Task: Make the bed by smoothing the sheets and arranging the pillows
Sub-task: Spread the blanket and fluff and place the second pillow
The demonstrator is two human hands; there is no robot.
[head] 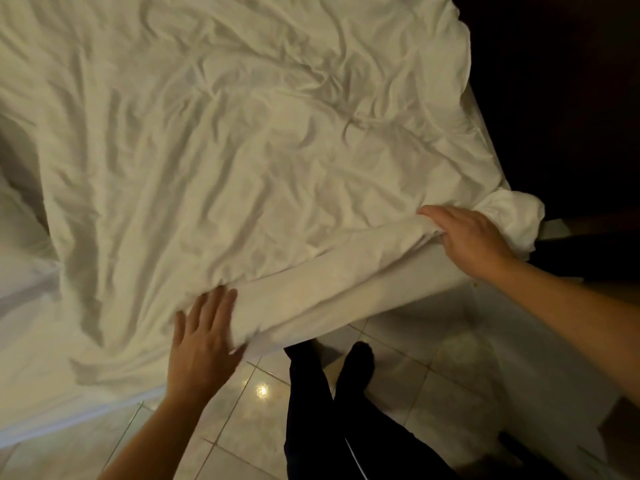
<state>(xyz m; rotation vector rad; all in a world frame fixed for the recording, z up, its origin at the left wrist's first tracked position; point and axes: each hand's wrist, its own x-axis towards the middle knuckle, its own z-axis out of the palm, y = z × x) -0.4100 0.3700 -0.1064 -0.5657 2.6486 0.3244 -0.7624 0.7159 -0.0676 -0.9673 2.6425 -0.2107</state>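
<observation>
A crumpled white sheet [225, 150] covers the bed [540, 368], spreading from the centre out to 9 and 12 o'clock, with creases running across it in every direction. Its near edge is turned back into a long fold [329, 289] that slants from 7 o'clock up toward 3 o'clock.

The left hand [202, 344], at 7 o'clock, lies flat on the sheet at the lower end of that fold, fingers straight and spread, holding nothing. The right hand [469, 237], at 3 o'clock, grasps the upper end of the fold, its fingers curled over the cloth. Just beyond it, the sheet's corner [509, 216] is bunched into a loose knot at the corner of the bed.

At 6 o'clock the person's legs [318, 410], in dark trousers, stand on a glossy pale tiled floor [433, 375]. From 1 to 2 o'clock the room is dark.
</observation>
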